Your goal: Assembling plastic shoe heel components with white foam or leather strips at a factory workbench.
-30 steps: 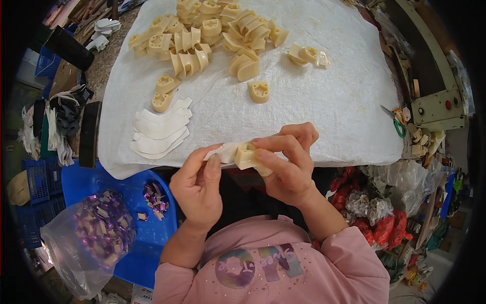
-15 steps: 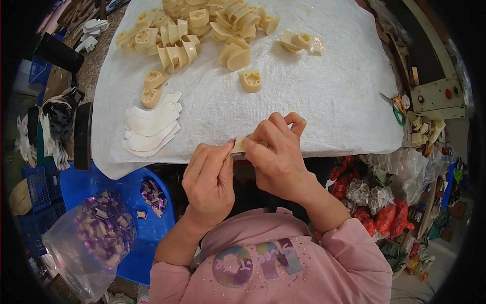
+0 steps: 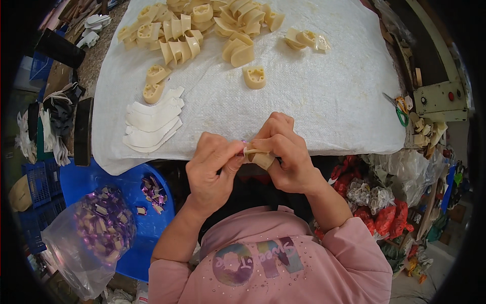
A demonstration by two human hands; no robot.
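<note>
At the table's front edge both my hands work together in front of my body. My right hand [image 3: 289,158] is closed around a cream shoe heel [image 3: 261,160], whose curved side shows below the fingers. Against its left end my left hand [image 3: 210,164] pinches a small purple-edged piece [image 3: 244,144], mostly hidden by the fingertips. Left of the hands lies a fanned stack of white curved sheets [image 3: 153,121]. Beyond them a single cream heel [image 3: 254,77] stands alone on the white woven cover [image 3: 329,91].
A large pile of cream heels [image 3: 202,25] fills the far side; a few heels [image 3: 306,39] lie right of it. Green-handled scissors [image 3: 402,115] rest at the right edge. A blue tub [image 3: 147,238] at lower left holds a clear bag of purple-edged pieces [image 3: 105,223].
My hands have turned the work, so the cream heel's curved side now shows under my right fingers. A purple edge has come into sight at my left fingertips.
</note>
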